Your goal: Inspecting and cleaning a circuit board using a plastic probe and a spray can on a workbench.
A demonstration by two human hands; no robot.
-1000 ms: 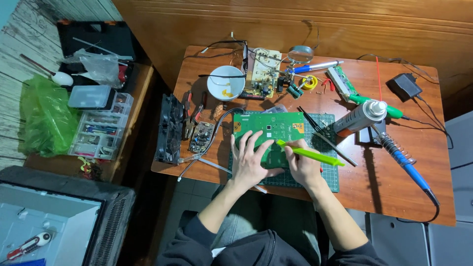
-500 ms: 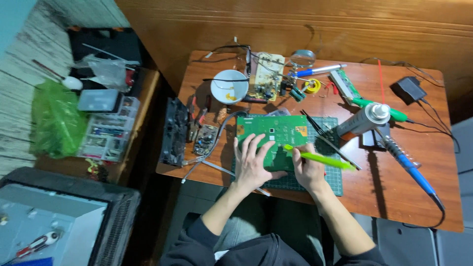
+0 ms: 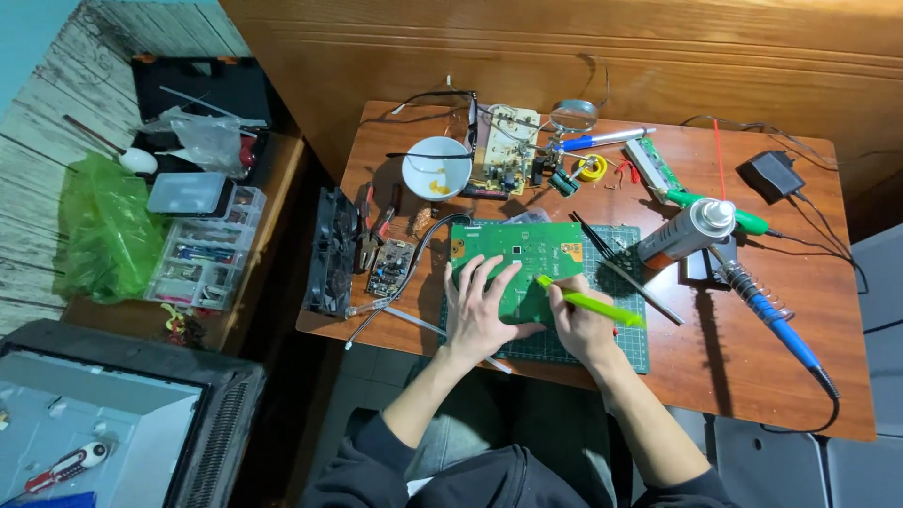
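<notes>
A green circuit board lies on a dark green cutting mat on the wooden table. My left hand rests flat on the board's near left part, fingers spread. My right hand grips a yellow-green tool like a pen, its tip touching the board near the middle. Both forearms reach in from the bottom in dark sleeves.
A spray can lies right of the mat beside a blue soldering iron in its stand. A white bowl, another circuit board, pliers and a black fan lie behind and left. Plastic parts boxes sit on a side table.
The view has shifted slightly. Both hands stay on the board, with the tool tip in about the same place.
</notes>
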